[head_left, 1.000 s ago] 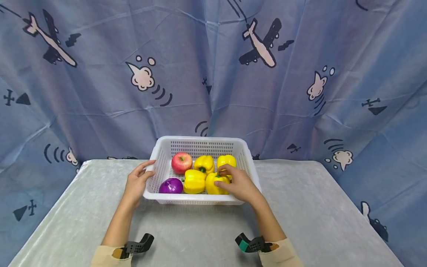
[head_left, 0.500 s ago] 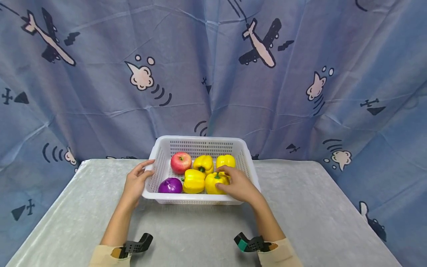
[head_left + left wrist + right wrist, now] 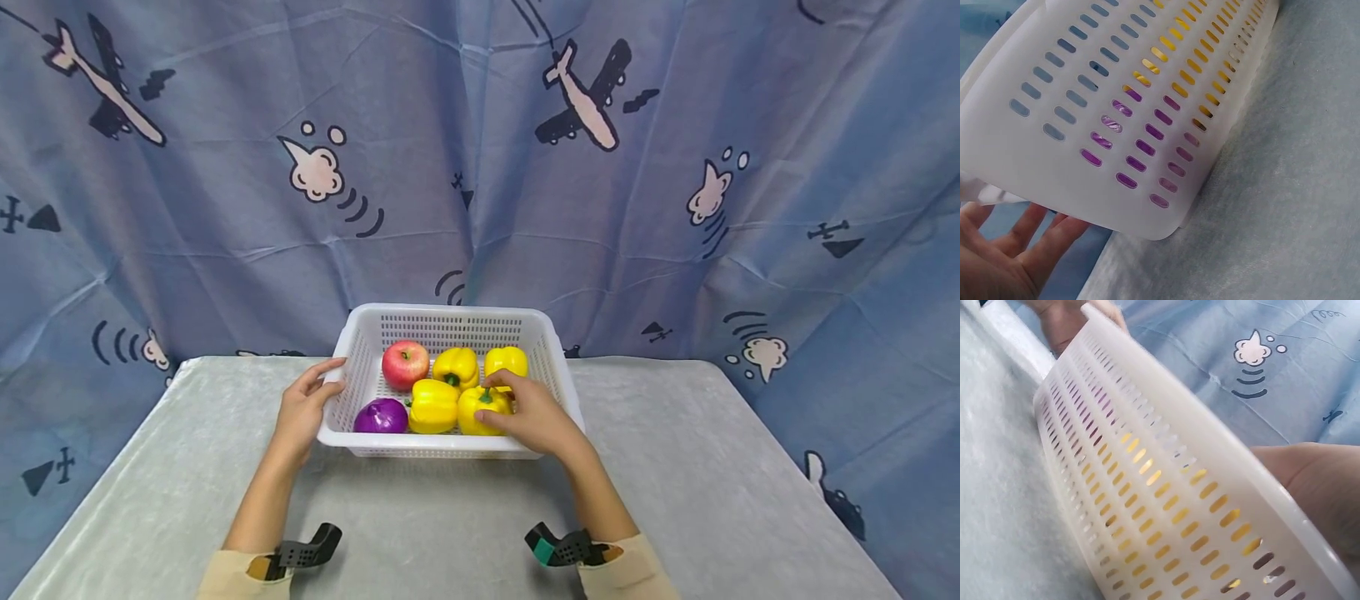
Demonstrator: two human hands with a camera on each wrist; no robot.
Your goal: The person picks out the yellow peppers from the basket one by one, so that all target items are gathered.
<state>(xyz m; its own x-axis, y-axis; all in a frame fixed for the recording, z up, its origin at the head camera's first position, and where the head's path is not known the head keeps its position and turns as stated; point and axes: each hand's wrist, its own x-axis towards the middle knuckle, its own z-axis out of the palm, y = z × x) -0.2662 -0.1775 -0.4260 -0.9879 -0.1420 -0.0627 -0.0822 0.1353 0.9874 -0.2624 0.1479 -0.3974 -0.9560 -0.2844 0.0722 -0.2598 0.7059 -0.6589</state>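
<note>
Head view: we see the left hand (image 3: 302, 408) set against the left end of a white slotted basket (image 3: 427, 443), thumb and fingers spread apart in a loose curve, the tips touching the rim. The right hand (image 3: 534, 412) reaches over the basket's right side and holds the front-right yellow pepper (image 3: 468, 410), thumb on its near side, fingers bent over its far side; we note that its green stem shows in the gap between them. This pepper sits inside the basket. With it we record a front-middle yellow pepper (image 3: 432, 407) just beside it, a back-middle yellow pepper (image 3: 455, 365), a back-right yellow pepper (image 3: 506, 359), a red apple (image 3: 406, 365) at back left and a glossy purple round item (image 3: 381, 416) at front left. The basket rests on a pale, cloth-covered worktop (image 3: 427, 517). Left wrist view: we observe the left fingers reaching under the rim at the basket's end; purple and yellow show through the slots. Right wrist view: we find part of the right hand beyond the near rim, its fingertips hidden, and the left hand at the basket's far end.
</note>
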